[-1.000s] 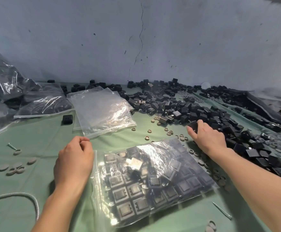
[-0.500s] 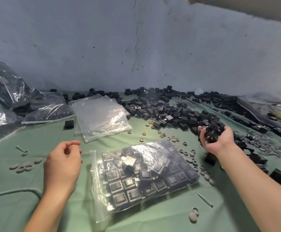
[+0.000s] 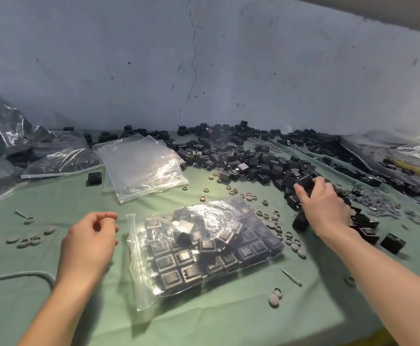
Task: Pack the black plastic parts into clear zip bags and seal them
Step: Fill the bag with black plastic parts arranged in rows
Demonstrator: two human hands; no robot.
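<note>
Black plastic parts (image 3: 253, 161) lie heaped on the bench (image 3: 204, 320) behind the crammed zip bag (image 3: 204, 248), fingers (image 3: 301, 193) of the right hand (image 3: 321, 206) curled round some, left hand (image 3: 89, 243) loosely curled and empty beside the unheld bag mouth, so added parts may spill or block the seal.

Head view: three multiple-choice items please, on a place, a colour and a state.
1. Where does the filled zip bag lie? A on a shelf; B between the two hands; C in a box.
2. What colour is the table cloth? A red; B white; C green.
3. What is the left hand doing? A holding nothing; B gripping the bag; C holding scissors.
1 B: left hand on one side, right hand, gripping black parts, on the other. 2 C: green shows all round the bag. 3 A: fingers loosely curled, empty.
</note>
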